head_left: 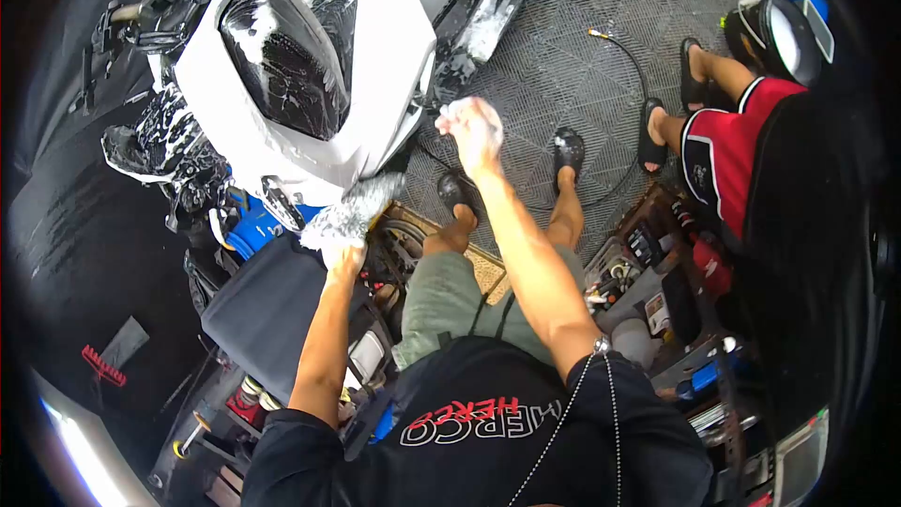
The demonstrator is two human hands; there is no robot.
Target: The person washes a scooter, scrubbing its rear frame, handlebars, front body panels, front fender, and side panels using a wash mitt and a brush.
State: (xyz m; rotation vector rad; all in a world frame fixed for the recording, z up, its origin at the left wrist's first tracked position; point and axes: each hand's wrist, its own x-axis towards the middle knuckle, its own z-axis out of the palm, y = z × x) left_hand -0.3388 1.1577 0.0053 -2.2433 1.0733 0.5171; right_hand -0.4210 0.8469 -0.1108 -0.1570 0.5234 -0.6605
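My left hand (336, 252) is closed around a soapy grey cloth (361, 211), thick with suds, at the lower edge of a white motor scooter's front panel (375, 122). Exactly what kind of cloth or mitt it is cannot be made out under the foam. My right hand (477, 136) hangs in the air to the right of the panel, coated in white lather. Its fingers are loosely bent and a little apart, with nothing visible in them. Foam streaks run over the dark windscreen (286, 61) and the white bodywork.
A black hose (643, 75) with a brass end curves over the grey tiled floor (582, 28). A person in red shorts (751, 150) stands at the right. Tool-filled carts (648, 300) flank me. A dark padded seat (267, 314) lies by my left arm, near a blue container (253, 230).
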